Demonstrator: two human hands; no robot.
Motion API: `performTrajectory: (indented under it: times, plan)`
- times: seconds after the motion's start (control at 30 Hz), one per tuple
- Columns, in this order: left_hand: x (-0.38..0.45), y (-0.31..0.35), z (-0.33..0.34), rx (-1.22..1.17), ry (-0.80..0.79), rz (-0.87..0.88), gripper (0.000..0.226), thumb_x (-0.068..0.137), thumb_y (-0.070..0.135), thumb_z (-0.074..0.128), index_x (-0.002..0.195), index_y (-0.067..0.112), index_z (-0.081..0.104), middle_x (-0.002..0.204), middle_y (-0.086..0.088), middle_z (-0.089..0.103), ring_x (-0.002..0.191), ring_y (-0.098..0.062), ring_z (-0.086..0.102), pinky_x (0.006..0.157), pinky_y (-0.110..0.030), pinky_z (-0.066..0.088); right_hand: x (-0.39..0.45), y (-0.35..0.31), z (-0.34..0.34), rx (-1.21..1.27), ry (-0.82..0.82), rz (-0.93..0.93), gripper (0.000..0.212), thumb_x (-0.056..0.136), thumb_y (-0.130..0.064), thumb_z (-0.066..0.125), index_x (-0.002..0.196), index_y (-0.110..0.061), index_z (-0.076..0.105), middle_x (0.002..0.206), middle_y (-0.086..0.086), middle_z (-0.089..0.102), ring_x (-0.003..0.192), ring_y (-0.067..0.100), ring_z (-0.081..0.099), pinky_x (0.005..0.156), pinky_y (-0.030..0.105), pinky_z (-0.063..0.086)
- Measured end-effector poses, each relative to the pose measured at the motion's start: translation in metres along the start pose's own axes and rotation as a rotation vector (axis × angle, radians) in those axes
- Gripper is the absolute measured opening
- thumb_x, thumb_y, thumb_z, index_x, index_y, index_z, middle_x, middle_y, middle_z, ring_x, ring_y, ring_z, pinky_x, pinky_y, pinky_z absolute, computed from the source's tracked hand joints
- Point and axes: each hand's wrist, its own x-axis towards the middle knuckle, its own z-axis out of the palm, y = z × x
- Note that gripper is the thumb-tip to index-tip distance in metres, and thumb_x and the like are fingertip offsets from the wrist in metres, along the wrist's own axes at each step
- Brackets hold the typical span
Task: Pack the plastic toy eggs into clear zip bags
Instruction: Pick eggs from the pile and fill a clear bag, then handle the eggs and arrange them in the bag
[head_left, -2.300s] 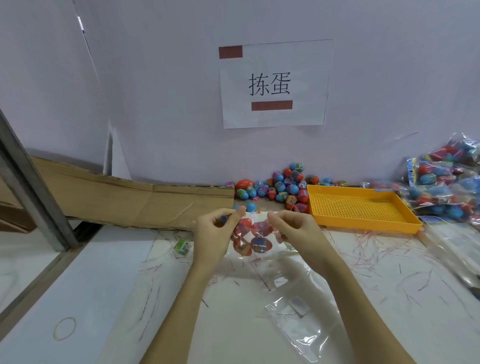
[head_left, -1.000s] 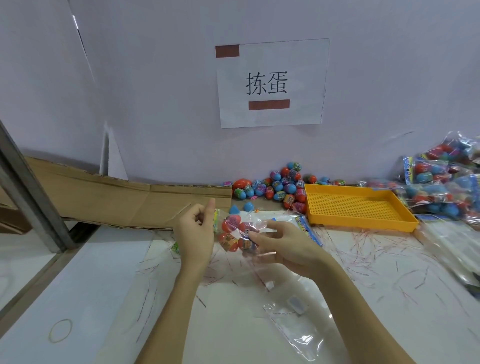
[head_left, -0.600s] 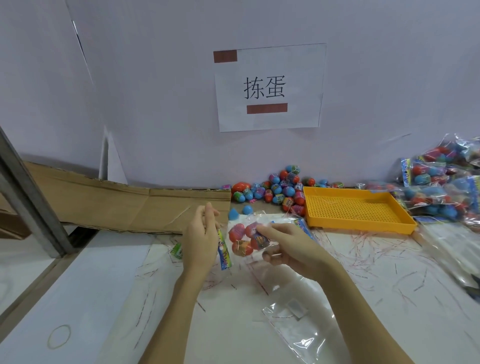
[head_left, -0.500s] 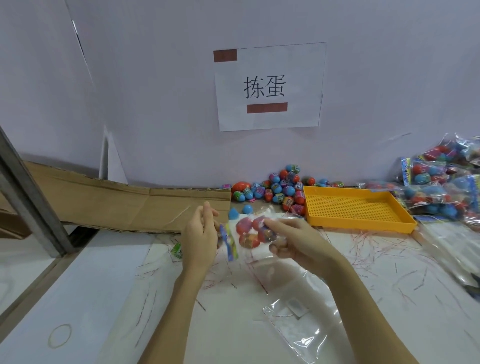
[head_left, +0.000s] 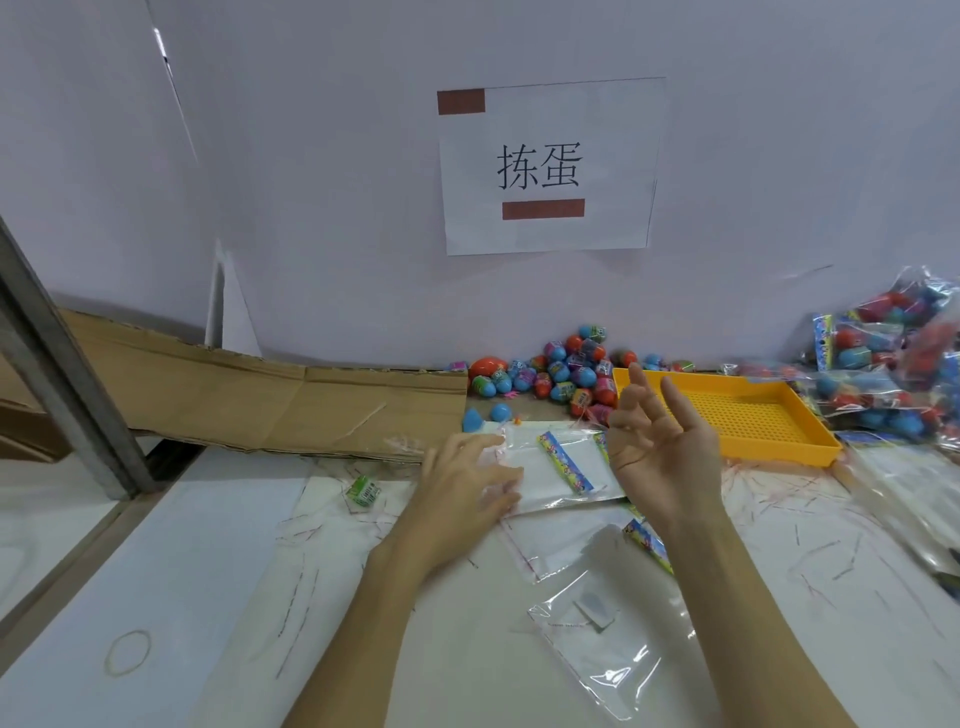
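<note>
Your white counter (head_left: 156, 571) runs off the frame on every side, so you cannot see its near edge. The flattened brown cardboard sheet (head_left: 249, 395) lies along the back wall to the left. At the far right, the heap of filled clear zip bags (head_left: 883, 374) is cut off by the frame edge, and glare makes the eggs inside hard to count. The yellow perforated plastic tray (head_left: 753, 421) sits between that heap and the loose pile of blue, red and pink plastic toy eggs (head_left: 561, 369) against the wall; your right hand hides its near-left corner.

Your right hand (head_left: 660, 441) is raised palm-up above the counter, its grip released, fingers spread and holding nothing. Your left hand (head_left: 462, 488) lies flat with straight fingers resting on the edge of the stack of empty clear zip bags with colourful header strips (head_left: 550, 467), grip also released. Another crumpled clear bag (head_left: 608, 649) lies nearer you; its outline is hard to trace against the white. Open room lies to your left, where only a thin rubber band (head_left: 127, 652) and a small green wrapper (head_left: 363, 491) sit.
</note>
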Motion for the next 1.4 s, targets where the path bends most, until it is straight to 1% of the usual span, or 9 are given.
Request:
performTrajectory:
  times: [0.2,0.33,0.5,0.7,0.8,0.9,1.1,1.23,1.4]
  plan:
    - [0.002,0.001,0.001,-0.019,0.195,0.008,0.010,0.094,0.042,0.072,0.096,0.036,0.078,0.134,0.014,0.056,0.131,-0.011,0.040,0.100,-0.028,0.020,0.003,0.011,-0.001,-0.304,0.045,-0.004,0.028,0.100,-0.030,0.058,0.109,-0.008,0.073,0.080,0.002,0.064,0.060,0.010,0.053,0.047,0.015,0.042]
    - [0.004,0.006,-0.003,-0.053,0.303,0.017,0.020,0.099,0.041,0.064,0.096,0.028,0.079,0.128,0.010,0.062,0.124,-0.012,0.045,0.096,-0.026,0.019,0.000,0.023,-0.001,-1.273,-0.096,-0.294,0.022,0.098,-0.041,0.063,0.110,-0.028,0.076,0.102,-0.009,0.076,0.098,0.007,0.070,0.083,0.027,0.055]
    - [0.003,0.009,-0.015,-0.153,0.294,-0.030,0.019,0.100,0.037,0.063,0.095,0.028,0.079,0.119,0.017,0.063,0.120,-0.004,0.045,0.103,-0.035,0.025,0.005,0.041,-0.012,-1.981,-0.280,-0.314,0.028,0.090,-0.039,0.075,0.118,-0.035,0.073,0.122,-0.023,0.066,0.127,0.004,0.048,0.110,0.037,0.035]
    - [0.003,0.013,-0.029,-0.793,0.337,-0.258,0.076,0.091,0.086,0.025,0.119,0.036,0.075,0.095,0.019,0.075,0.089,-0.002,0.065,0.083,-0.026,0.046,0.007,0.039,-0.011,-1.777,-0.138,-0.485,0.009,0.094,-0.024,0.072,0.091,-0.018,0.078,0.080,-0.014,0.074,0.079,0.003,0.068,0.080,0.025,0.053]
    - [0.004,0.003,-0.036,-1.068,0.367,-0.300,0.076,0.082,0.089,0.047,0.129,0.034,0.067,0.113,0.006,0.077,0.103,-0.011,0.073,0.092,-0.036,0.053,0.005,0.040,-0.007,-1.461,-0.074,-0.345,0.010,0.096,-0.021,0.070,0.090,-0.016,0.076,0.075,-0.003,0.076,0.068,0.012,0.072,0.066,0.023,0.059]
    - [0.004,0.002,-0.035,-1.196,0.269,-0.343,0.076,0.075,0.068,0.081,0.137,0.032,0.057,0.119,0.000,0.076,0.096,-0.019,0.076,0.090,-0.041,0.057,0.004,0.044,-0.006,-1.325,-0.126,-0.210,0.011,0.095,-0.022,0.070,0.093,-0.014,0.078,0.080,0.001,0.078,0.072,0.016,0.075,0.065,0.021,0.058]
    - [0.003,0.003,-0.032,-1.101,0.396,-0.315,0.051,0.084,0.025,0.083,0.130,0.027,0.060,0.093,-0.008,0.079,0.076,-0.020,0.076,0.061,-0.022,0.055,0.004,0.053,-0.009,-1.264,-0.218,-0.055,0.031,0.096,-0.044,0.064,0.111,-0.018,0.073,0.093,0.001,0.079,0.083,0.019,0.076,0.075,0.023,0.059]
    - [0.001,-0.001,-0.033,-1.050,0.342,-0.320,0.053,0.074,0.039,0.085,0.121,0.023,0.066,0.067,0.004,0.065,0.063,-0.013,0.063,0.062,-0.024,0.053,0.005,0.055,-0.008,-1.451,-0.144,-0.445,0.024,0.097,-0.032,0.068,0.120,-0.035,0.062,0.113,-0.019,0.069,0.105,0.001,0.066,0.084,0.019,0.056]
    - [0.002,-0.001,-0.029,-1.005,0.215,-0.226,0.055,0.076,0.040,0.088,0.125,0.030,0.066,0.059,0.013,0.047,0.056,-0.003,0.046,0.055,-0.015,0.045,0.004,0.061,-0.007,-1.570,-0.391,-0.671,0.033,0.098,-0.017,0.066,0.129,-0.029,0.066,0.125,-0.027,0.063,0.119,0.002,0.060,0.091,0.019,0.054]
